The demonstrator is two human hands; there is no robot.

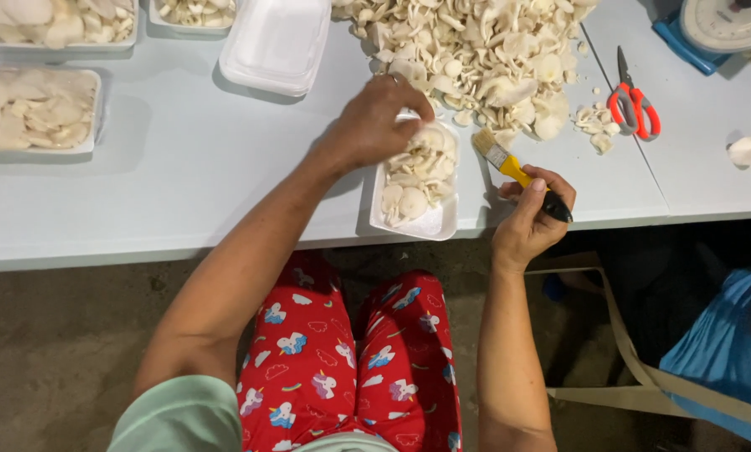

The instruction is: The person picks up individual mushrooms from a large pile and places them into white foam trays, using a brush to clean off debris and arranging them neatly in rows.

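My left hand (379,121) reaches over the far end of a white foam tray (436,224), fingers curled on pale oyster mushroom pieces (417,176) lying in it. The tray sits at the table's front edge. My right hand (528,216) is closed around a small paintbrush (509,166) with a yellow and black handle, bristles pointing up-left, just right of the tray. A large heap of loose mushrooms (476,50) lies behind the tray.
Red-handled scissors (633,105) lie right of the heap beside mushroom scraps. An empty foam tray (275,42) and filled trays (36,109) stand at the back left. A kitchen scale (722,25) stands at the far right. A person in blue (718,351) sits at right.
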